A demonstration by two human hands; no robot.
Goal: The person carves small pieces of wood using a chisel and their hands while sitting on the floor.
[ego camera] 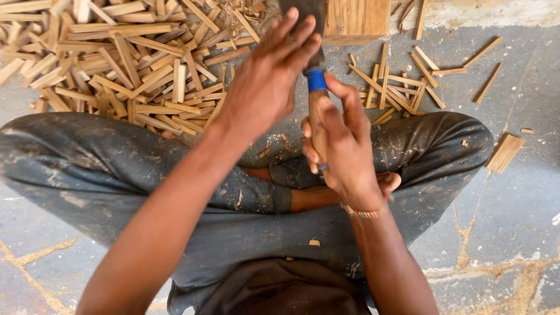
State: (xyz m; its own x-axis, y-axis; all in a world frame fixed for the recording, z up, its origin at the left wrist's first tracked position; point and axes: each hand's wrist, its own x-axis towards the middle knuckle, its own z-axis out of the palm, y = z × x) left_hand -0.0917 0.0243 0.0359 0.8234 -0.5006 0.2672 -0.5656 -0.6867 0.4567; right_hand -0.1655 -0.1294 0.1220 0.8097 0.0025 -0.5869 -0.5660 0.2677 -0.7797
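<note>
My right hand [341, 149] grips the wooden handle of a cleaver-like blade [315, 81], which has a blue band where handle meets metal. The dark blade points away from me toward a wooden block [356, 20] at the top. Fingers straight and together, my left hand [265, 81] lies flat against the blade's left side and hides most of it. I sit cross-legged in grey dusty trousers [93, 169], and both hands are above my lap.
A big heap of split wooden sticks [128, 64] lies at the upper left. A smaller scatter of thin sticks [402, 87] lies right of the blade. One flat wood chip [505, 153] rests on the cracked concrete floor at right.
</note>
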